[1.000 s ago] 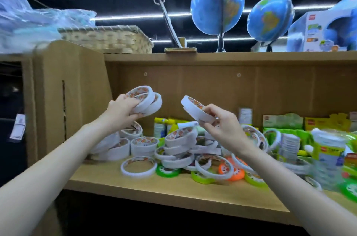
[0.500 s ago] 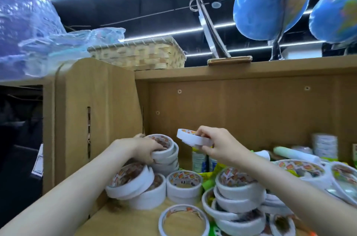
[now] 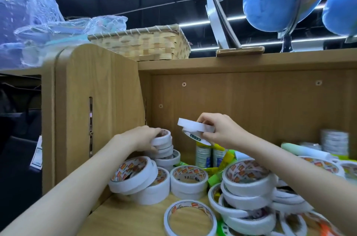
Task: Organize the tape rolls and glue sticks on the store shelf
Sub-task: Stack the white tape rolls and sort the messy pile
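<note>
A wooden store shelf [image 3: 135, 214] carries a jumble of white tape rolls, most of them heaped from its middle toward the right edge, where stacks lean and overlap. In the back left corner a neater column of tape rolls [image 3: 164, 148] stands against the side panel, apparently the start of an ordered pile. The left hand [image 3: 144, 139] curls its fingers round the top of that column, seemingly to steady it while more is added. The right hand [image 3: 218, 132] pinches two thin tape rolls [image 3: 195, 129] between thumb and fingers, held flat in the air just right of the column's top, likely next to go on. The rolls are white bands with orange-and-red printed cores. Glue sticks [image 3: 209, 155] with pale labels stand upright near the back wall, beneath the raised rolls. A single loose roll [image 3: 190, 218] lies flat at the front edge.
</note>
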Available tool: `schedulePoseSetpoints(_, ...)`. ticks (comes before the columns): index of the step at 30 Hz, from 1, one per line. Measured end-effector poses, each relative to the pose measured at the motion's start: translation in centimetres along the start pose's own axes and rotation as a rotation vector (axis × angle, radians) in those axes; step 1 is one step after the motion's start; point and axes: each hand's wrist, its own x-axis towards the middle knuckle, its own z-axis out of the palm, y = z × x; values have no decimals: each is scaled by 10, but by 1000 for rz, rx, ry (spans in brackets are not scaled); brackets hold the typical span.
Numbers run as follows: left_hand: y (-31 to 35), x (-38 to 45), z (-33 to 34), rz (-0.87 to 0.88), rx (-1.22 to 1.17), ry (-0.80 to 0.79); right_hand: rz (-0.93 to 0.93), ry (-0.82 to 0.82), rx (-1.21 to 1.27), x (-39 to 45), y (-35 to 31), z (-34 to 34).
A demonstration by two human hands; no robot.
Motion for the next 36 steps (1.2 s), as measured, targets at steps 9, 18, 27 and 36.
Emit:
schedulePoseSetpoints(9, -8, -32, -6, -47, -100, 333, -41, 78, 52, 79, -23, 48)
schedulePoseSetpoints(18, -2, -63, -14, 60, -167, 625, -32, -132, -63, 82, -15, 49)
schedulePoseSetpoints(27, 40, -25, 3, 6, 176, 309, 170, -453, -144, 30, 3, 23)
schedulePoseSetpoints(36, 37, 1, 16, -45, 462, 139, 377, -790, 70, 37, 2, 50)
